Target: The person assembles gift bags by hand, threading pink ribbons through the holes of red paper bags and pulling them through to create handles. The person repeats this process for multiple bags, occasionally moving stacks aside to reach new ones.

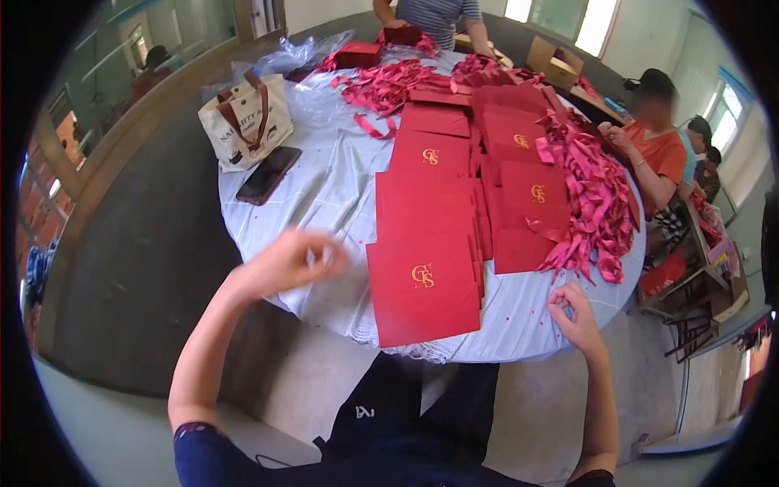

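Note:
A stack of red paper bags (423, 288) with gold lettering lies flat along the middle of the table, its front end near the table edge. To the left of this stack, my left hand (299, 261) is in the air, smeared by motion, with the fingers bent; I see nothing in it. My right hand (574, 315) is at the table's front right edge with its fingers curled together; what they hold, if anything, is too small to make out. Just beyond it lies a heap of pink-red ribbons (596, 203). More red bags (531, 199) lie between the ribbons and the front stack.
On the left of the cloth-covered table (324, 203) are a phone (269, 175) and a canvas tote bag (246, 122). Clear plastic wrap (300, 57) lies behind them. A person in orange (657, 154) works at the right, another in stripes (434, 20) at the far end.

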